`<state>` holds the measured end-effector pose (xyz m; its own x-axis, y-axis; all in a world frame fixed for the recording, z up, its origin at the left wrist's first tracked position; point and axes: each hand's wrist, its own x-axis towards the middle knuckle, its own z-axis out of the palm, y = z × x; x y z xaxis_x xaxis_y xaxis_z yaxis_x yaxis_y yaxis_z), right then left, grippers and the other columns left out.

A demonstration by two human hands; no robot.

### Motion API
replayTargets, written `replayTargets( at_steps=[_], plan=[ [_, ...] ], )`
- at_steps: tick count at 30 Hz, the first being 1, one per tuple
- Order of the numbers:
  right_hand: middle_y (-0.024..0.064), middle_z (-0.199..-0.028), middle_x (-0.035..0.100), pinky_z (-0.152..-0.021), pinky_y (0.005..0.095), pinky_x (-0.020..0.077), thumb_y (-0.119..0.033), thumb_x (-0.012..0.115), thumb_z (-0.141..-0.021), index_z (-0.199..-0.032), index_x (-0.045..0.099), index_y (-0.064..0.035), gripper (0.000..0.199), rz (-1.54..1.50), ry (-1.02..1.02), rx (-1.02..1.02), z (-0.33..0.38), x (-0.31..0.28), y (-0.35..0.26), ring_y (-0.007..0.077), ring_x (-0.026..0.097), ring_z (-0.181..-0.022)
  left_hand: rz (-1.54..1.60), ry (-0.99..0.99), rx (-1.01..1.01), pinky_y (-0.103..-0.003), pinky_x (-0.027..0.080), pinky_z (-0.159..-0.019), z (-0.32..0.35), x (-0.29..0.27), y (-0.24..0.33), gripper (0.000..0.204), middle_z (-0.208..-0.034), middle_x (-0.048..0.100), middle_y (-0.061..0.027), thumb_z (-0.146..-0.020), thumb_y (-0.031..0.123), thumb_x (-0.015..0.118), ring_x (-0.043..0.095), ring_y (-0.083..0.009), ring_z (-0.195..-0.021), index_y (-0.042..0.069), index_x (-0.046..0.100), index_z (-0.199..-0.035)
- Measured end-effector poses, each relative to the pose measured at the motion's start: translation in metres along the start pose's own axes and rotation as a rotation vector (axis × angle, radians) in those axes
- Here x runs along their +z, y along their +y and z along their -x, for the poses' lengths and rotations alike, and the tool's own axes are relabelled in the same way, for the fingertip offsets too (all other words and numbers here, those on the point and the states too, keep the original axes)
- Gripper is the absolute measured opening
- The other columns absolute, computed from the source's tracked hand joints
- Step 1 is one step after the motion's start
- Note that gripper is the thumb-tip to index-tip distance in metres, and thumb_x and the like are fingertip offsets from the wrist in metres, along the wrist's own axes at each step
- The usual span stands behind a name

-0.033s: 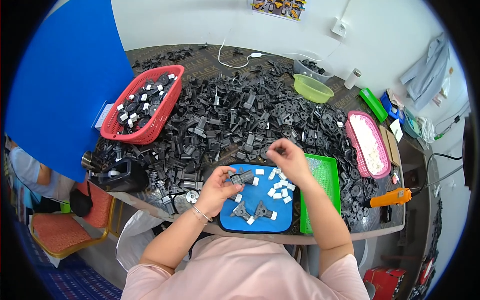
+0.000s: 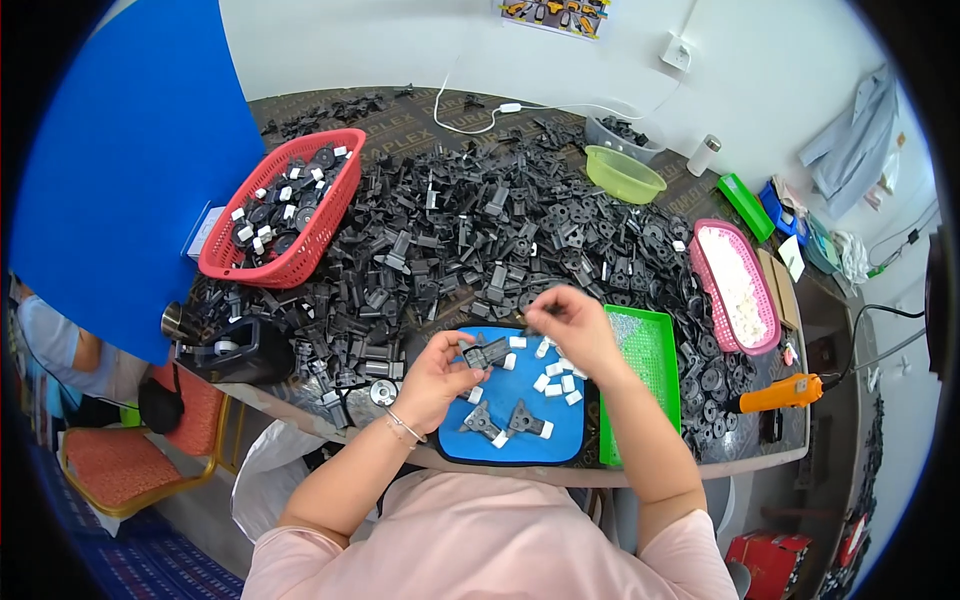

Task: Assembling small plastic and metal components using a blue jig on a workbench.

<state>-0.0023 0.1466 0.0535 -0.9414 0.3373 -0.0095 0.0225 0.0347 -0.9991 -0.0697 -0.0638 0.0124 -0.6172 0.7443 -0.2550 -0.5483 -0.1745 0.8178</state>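
Observation:
My left hand grips a black plastic bracket above a blue mat with a black edge. A white block shows by the bracket's end; whether it is attached I cannot tell. To the right, my right hand hovers over the mat's far edge, thumb and fingers pinched; what they hold is hidden. Several loose small white blocks lie below it. Nearer me on the mat rest two black brackets, a left one and a right one, each with a white block at one end.
A large heap of black plastic parts spreads beyond the mat. Around it stand a red basket, a green tray, a pink basket of white pieces and a yellow-green bowl. An orange corded tool lies at right.
My right hand has shifted slightly left, closer to the bracket. My left hand keeps its hold, nearly still.

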Motion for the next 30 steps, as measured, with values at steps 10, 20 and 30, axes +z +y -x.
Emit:
replayTargets(
  at_steps=[10, 20, 30],
  plan=[
    [0.0066, -0.087, 0.068, -0.071, 0.0229, 0.0521, 0.001, 0.077, -0.075, -0.090, 0.065, 0.0010, 0.019, -0.276, 0.020, 0.108, 0.033, 0.027, 0.011, 0.0098, 0.063, -0.077, 0.063, -0.133, 0.031, -0.028, 0.049, -0.088, 0.001, 0.018, -0.004, 0.049, -0.116, 0.049, -0.0075, -0.078, -0.015, 0.055, 0.058, -0.0155, -0.104, 0.005, 0.044, -0.121],
    [-0.0022, -0.067, 0.060, -0.050, 0.0169, 0.0392, -0.010, 0.083, -0.072, -0.083, 0.064, -0.0006, 0.024, -0.109, 0.088, 0.100, 0.030, 0.025, 0.019, 0.0010, 0.050, -0.057, 0.053, -0.105, 0.027, -0.028, 0.049, -0.086, 0.008, 0.020, -0.002, 0.036, -0.113, 0.053, -0.0051, -0.084, -0.005, 0.061, 0.058, -0.0143, -0.100, 0.005, 0.048, -0.117],
    [-0.0037, -0.071, 0.058, -0.052, 0.0164, 0.0391, -0.014, 0.083, -0.073, -0.089, 0.064, -0.0007, 0.029, 0.059, 0.102, 0.033, 0.034, 0.026, 0.022, 0.0004, 0.050, -0.062, -0.015, -0.064, 0.090, -0.030, 0.051, -0.087, 0.008, 0.022, -0.005, 0.028, -0.106, 0.059, -0.0037, -0.087, -0.002, 0.061, 0.061, -0.0144, -0.097, 0.004, 0.052, -0.113]
  ],
)
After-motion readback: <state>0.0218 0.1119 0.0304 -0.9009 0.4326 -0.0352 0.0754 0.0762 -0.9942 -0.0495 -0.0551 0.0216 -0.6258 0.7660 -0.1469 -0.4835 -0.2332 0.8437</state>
